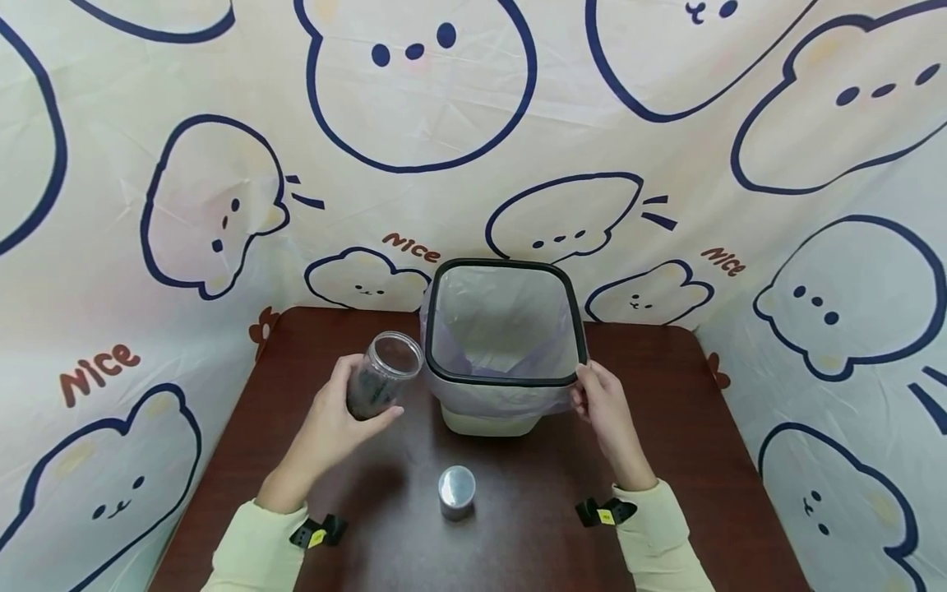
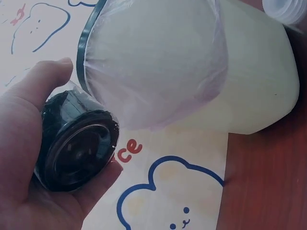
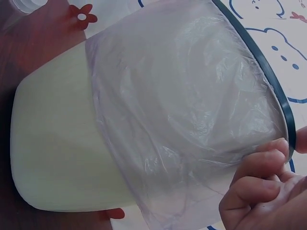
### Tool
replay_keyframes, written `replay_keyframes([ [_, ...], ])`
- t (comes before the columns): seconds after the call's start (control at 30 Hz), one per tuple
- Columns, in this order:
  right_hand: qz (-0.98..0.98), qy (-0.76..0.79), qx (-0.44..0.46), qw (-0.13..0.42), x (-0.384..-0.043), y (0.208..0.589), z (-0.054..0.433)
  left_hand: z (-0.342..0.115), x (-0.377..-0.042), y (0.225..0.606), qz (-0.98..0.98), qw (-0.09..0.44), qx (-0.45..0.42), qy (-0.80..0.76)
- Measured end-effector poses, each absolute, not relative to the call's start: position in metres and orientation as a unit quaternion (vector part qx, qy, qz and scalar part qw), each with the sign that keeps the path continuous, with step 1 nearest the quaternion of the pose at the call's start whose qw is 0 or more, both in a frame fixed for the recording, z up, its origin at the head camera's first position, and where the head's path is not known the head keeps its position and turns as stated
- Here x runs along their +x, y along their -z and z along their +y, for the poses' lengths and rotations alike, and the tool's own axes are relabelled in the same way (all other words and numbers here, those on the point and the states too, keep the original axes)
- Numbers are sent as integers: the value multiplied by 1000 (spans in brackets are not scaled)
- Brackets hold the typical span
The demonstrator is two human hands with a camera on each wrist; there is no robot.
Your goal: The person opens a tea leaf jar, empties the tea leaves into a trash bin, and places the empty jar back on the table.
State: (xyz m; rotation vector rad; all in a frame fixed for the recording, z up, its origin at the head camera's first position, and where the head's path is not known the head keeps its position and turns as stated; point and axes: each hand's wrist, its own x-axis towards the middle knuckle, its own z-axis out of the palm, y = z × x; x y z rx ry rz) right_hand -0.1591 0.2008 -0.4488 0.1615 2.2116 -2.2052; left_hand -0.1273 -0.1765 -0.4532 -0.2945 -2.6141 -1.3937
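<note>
My left hand [image 1: 333, 423] grips a clear plastic jar [image 1: 383, 374] with dark contents at its base. The jar's open mouth tilts toward the trash bin [image 1: 491, 425], just left of its rim. In the left wrist view, the jar's dark bottom [image 2: 79, 148] faces the camera, with thumb and fingers curled around the sides. My right hand [image 1: 608, 407] pinches the bin's dark rim [image 3: 268, 72] at the front right corner, thumb on one side and curled fingers on the other. A thin translucent bag [image 3: 158, 105] lines the pale bin and folds down over its outside.
A small round container or lid [image 1: 456, 491] with a silvery top stands on the dark brown table [image 1: 518, 534], in front of the bin. Cloth printed with cartoon figures [image 1: 414, 107] hangs behind the table and along both sides.
</note>
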Motion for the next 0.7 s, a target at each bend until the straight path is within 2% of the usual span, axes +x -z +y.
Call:
replay_keyframes([
  [0.7, 705, 705, 73, 16, -159, 445, 199, -192, -164, 421, -890, 59, -98, 442],
])
